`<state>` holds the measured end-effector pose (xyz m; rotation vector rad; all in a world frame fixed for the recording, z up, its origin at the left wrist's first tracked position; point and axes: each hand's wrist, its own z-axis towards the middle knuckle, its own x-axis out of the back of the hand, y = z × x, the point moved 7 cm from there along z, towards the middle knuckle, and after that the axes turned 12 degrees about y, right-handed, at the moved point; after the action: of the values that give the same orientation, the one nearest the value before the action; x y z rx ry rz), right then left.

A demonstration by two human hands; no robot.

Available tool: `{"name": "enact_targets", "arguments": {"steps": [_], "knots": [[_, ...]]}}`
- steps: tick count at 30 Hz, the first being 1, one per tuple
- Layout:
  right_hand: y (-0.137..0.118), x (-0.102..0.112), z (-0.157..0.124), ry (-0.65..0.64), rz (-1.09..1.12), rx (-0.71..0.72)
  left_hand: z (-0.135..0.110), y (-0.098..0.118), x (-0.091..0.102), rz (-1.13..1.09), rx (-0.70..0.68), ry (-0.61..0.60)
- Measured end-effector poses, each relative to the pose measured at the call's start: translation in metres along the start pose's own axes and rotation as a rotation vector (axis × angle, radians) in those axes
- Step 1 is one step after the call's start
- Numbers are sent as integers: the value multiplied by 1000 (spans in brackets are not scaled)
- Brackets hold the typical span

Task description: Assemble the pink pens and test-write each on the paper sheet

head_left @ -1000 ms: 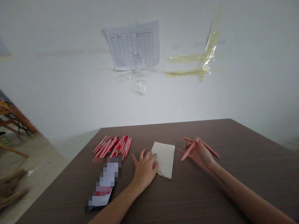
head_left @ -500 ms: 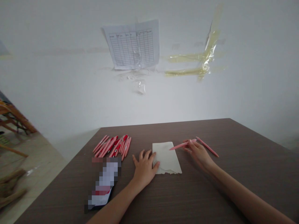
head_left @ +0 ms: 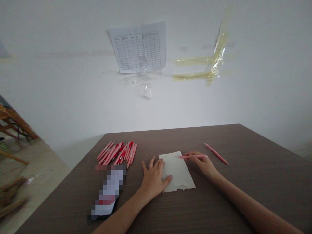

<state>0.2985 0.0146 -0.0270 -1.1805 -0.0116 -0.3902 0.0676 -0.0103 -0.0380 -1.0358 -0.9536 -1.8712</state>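
A sheet of off-white paper with a torn near edge lies on the brown table. My left hand rests on its left side, fingers spread, the thumb and some fingertips on the paper. Between the fingers of my right hand is a pink pen, its tip pointing left at the upper right part of the sheet. Whether the tip touches the paper I cannot tell. Another pink pen lies to the right, beyond my right hand.
Several pink and red pens lie in a pile at the left of the table. Nearer, a phone-like dark-edged object is blurred out. A white wall with a taped printed sheet stands behind the table.
The paper has slid slightly nearer and turned a little. My left hand has shifted slightly right with it. My right hand has come lower and left, and the pen now lies flatter.
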Motion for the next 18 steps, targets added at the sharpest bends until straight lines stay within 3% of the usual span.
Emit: {"name": "enact_targets", "arguments": {"steps": [6, 13, 18], "knots": [[9, -1, 0, -51, -110, 20, 0, 14, 7, -37, -93, -48], [4, -1, 0, 48, -89, 115, -5, 22, 3, -43, -199, -114], [3, -6, -1, 35, -142, 84, -6, 26, 2, -80, -254, -133]]}}
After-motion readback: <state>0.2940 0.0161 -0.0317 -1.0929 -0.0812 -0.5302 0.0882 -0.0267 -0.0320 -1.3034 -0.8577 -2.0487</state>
